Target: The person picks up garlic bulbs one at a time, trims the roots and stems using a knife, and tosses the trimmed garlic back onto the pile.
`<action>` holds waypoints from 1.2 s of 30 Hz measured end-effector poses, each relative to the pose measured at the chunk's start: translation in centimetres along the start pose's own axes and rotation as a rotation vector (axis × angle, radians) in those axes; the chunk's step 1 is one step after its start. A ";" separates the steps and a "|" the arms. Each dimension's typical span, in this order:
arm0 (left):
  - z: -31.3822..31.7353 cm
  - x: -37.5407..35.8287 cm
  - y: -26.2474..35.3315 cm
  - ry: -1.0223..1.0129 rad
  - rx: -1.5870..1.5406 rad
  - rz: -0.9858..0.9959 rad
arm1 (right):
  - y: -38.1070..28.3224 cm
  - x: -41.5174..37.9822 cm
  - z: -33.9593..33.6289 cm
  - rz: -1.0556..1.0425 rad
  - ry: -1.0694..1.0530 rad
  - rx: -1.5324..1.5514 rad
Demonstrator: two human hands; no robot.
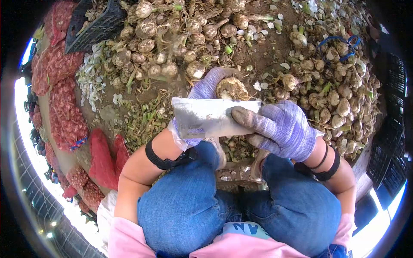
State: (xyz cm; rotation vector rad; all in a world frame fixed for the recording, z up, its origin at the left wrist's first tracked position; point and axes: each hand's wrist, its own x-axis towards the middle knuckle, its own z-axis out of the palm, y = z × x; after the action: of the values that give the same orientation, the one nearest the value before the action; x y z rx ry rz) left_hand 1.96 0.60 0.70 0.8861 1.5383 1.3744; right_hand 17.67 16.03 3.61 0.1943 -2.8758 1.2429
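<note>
My left hand [207, 86], in a purple-and-white knit glove, curls around a soil-covered garlic bulb [232, 89]. A broad rectangular metal blade, like a cleaver's [206, 116], lies across the view just below the bulb, hiding part of the left palm and wrist. At its right end my gloved right hand [282, 129] is closed on the blade, the dirty thumb pressed along its face and the other fingers folded beneath. Any handle is hidden. Both hands are above my knees.
Heaps of garlic lie ahead [146, 45] and to the right [335, 94], with a blue cord [342, 43]. A black crate [92, 30] stands at upper left. Filled red mesh sacks [66, 112] line the left. Trimmed stalks [148, 114] litter the ground.
</note>
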 end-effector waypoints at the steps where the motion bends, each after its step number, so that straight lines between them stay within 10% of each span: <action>1: 0.1 0.0 0.0 0.010 0.028 -0.014 | -0.1 0.2 -0.1 -0.001 -0.010 -0.008; 16: 1.3 -1.1 -1.1 0.007 0.182 -0.089 | 2.0 -1.9 2.8 0.031 0.130 -0.068; 17: 1.2 -1.0 -1.7 0.075 0.628 0.257 | 3.8 -2.9 4.3 0.060 0.223 -0.080; 18: 0.9 -1.4 -0.7 0.119 0.383 0.001 | 5.6 -4.3 4.6 0.237 0.247 -0.045; 20: 0.0 -1.9 1.1 0.073 0.390 0.134 | 9.1 -7.4 4.2 0.722 0.212 0.078; 36: -0.8 0.7 -0.7 -0.360 0.410 0.644 | 0.8 -2.4 -1.1 0.393 -0.093 0.747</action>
State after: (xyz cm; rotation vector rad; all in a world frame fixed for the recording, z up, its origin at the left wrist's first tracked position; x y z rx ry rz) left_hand 1.03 0.85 -0.11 1.8967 1.3163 1.2290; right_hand 19.88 17.63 3.71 -0.3441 -2.4277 2.3821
